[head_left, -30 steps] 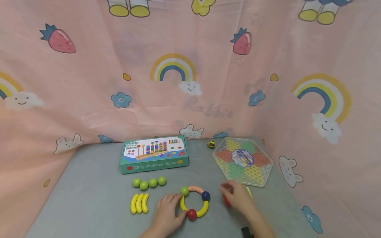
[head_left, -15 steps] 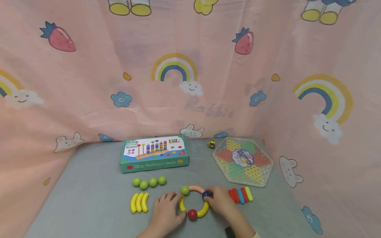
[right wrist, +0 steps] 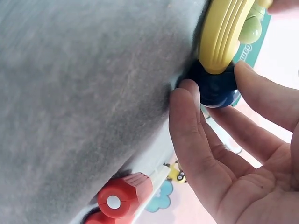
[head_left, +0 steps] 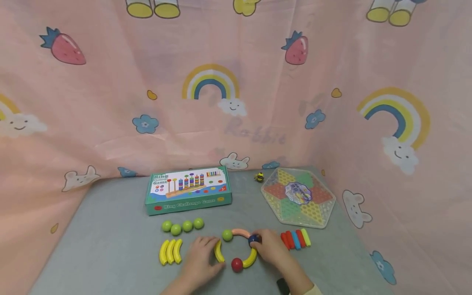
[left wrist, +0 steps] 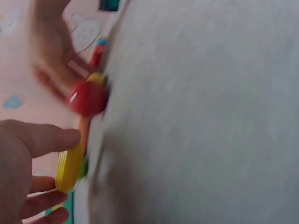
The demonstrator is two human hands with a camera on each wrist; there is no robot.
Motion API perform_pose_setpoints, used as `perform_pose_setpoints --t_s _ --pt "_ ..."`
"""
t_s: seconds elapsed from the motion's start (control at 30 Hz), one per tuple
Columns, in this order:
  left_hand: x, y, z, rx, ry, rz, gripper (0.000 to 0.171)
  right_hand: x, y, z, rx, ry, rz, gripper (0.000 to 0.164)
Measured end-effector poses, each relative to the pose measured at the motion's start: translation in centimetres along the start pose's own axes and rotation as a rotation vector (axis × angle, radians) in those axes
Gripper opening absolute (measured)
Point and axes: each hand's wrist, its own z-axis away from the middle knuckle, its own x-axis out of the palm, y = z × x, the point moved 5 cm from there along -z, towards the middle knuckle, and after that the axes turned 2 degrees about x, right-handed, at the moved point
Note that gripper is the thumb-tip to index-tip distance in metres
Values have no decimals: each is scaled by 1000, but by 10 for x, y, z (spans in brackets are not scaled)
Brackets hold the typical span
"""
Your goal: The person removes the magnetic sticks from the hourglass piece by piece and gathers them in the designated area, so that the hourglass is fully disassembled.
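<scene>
My left hand (head_left: 200, 260) pinches a yellow curved toy piece (left wrist: 69, 168) between thumb and fingers, just left of a partial ring and apart from it. My right hand (head_left: 272, 248) grips a dark blue ball (right wrist: 216, 86) at the ring's right side. From that ball, a pink curved piece (head_left: 241, 232) runs to a green ball (head_left: 227, 235) at the upper left. Another yellow curved piece (right wrist: 225, 35) joins the blue ball to a red ball (head_left: 237, 264) at the near side. Fingers partly hide the blue ball in the head view.
Left lie several green balls (head_left: 187, 225) and three yellow curved pieces (head_left: 170, 251). Right are several straight coloured rods (head_left: 296, 239). Behind stand a green game box (head_left: 189, 190), a small bee figure (head_left: 259, 177) and a hexagonal game board (head_left: 299, 198). A pink printed curtain (head_left: 191, 135) encloses the table.
My right hand has moved left from the straight rods to the blue ball and holds it. My left hand has drawn the yellow curved piece leftward, away from the green and red balls.
</scene>
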Motion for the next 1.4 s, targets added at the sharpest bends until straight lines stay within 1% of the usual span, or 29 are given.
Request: perform_pose_setpoints --t_s 0.1,0.2,0.3,0.37,0.47,0.53,0.6,0.67,0.8,1.0,1.13,1.27,1.4 --pt "-15 -12 2 -9 58 7 66 -1 0 0 8 2 7 30" --pt "-29 -27 7 -12 114 -7 67 -2 -1 1 15 0 5 30" --pt "-39 -42 13 -9 140 -30 66 -2 -2 1 15 -13 -2 30" --pt "-41 -52 16 -7 126 -47 66 -2 -2 2 9 -20 -3 30" --pt "-40 -64 19 -20 76 -52 69 -3 -1 1 -1 -22 -2 29" --pt "-40 -70 21 -26 48 -53 72 -4 -1 1 -6 -22 -5 28" --pt "-40 -74 22 -25 38 -66 73 -3 -1 -1 -12 -24 -7 28" --pt "-42 -77 22 -12 34 -81 72 -3 -2 -1 -16 -28 -5 27" --pt "-45 -76 22 9 22 -93 68 -2 -2 0 -17 -30 -6 27" --pt "-44 -74 23 22 18 -99 66 -1 0 0 9 -26 -12 29" --pt "-45 -74 25 4 -2 -92 65 -1 1 1 12 -27 -9 29" --pt "-48 -74 25 -31 -46 -76 63 -1 1 0 0 -28 -13 30" --pt "-54 -72 25 -45 -64 -98 65 -1 1 0 -12 -26 -19 31"
